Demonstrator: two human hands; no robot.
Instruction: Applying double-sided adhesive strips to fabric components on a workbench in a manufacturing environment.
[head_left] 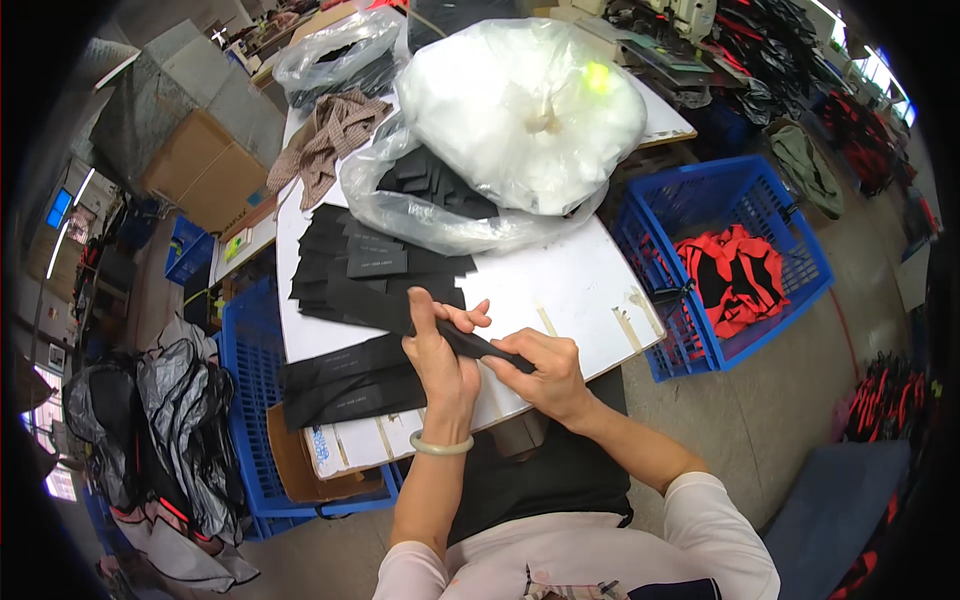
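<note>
A black fabric strip [472,344] runs slantwise through both my hands, just above the near part of the white tabletop. My left hand [442,355], a pale bangle at its wrist, holds the strip between the upright thumb and the curled fingers. At the strip's right end my right hand [550,372] is closed, thumb and fingers pinching the cloth. Beyond my left hand lies a spread pile of black fabric pieces [325,255], some with small pale print. More flat black strips [350,385] lie left of my left wrist, near the table's front edge.
On the white table [560,275] rest a bulging clear plastic bag [520,115], an opened bag of black pieces [430,190] and a brown checked cloth [330,140]. Blue baskets stand right [745,350] and left [250,360]; the right one holds red-and-black garments [735,280].
</note>
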